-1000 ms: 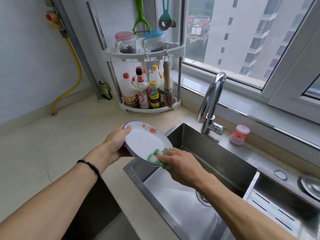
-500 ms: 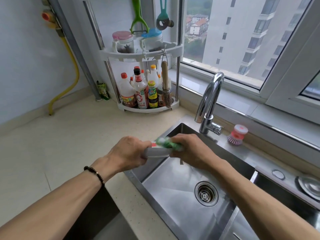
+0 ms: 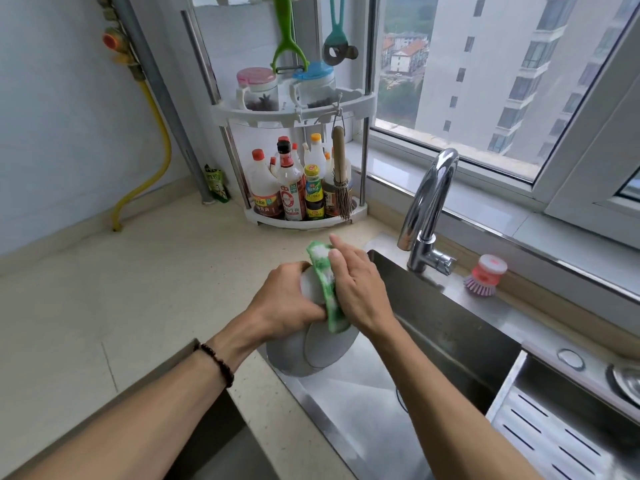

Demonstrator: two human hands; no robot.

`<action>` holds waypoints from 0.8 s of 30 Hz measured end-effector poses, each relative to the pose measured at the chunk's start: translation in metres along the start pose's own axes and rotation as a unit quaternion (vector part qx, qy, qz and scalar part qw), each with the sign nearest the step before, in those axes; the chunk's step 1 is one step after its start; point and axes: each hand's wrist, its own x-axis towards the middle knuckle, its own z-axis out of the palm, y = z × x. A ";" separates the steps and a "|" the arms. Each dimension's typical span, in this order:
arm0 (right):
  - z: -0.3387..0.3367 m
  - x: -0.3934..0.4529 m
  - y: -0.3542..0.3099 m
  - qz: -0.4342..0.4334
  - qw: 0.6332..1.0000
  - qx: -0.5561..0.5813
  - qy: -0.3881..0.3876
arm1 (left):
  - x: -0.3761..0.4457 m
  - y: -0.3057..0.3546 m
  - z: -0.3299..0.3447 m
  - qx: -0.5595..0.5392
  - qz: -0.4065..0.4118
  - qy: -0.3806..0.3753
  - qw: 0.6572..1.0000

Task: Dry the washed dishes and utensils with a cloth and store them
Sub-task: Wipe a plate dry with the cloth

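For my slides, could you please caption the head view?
Left hand holds a plate over the sink; right hand wipes it with a cloth.

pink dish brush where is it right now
In the head view the pink dish brush stands on the steel sink ledge at right, just right of the faucet, below the window.

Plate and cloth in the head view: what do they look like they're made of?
The plate, gripped by the left hand: smooth, white, softly glossy, with a raised foot ring underneath; probably ceramic, though melamine can't be excluded. The cloth, pressed on by the right hand: soft green-and-white fabric that folds over the rim, likely microfibre or cotton.
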 end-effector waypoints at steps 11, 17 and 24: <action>0.038 -0.006 -0.001 0.003 1.000 -0.005 0.022 | -0.002 -0.008 -0.011 0.000 -0.014 0.046 0.999; 0.034 0.014 0.011 0.060 0.984 0.167 0.009 | -0.015 -0.007 -0.017 0.025 -0.007 0.049 0.998; 0.054 -0.008 0.008 -0.023 0.990 0.135 0.016 | -0.017 -0.009 -0.026 -0.011 -0.007 0.065 0.998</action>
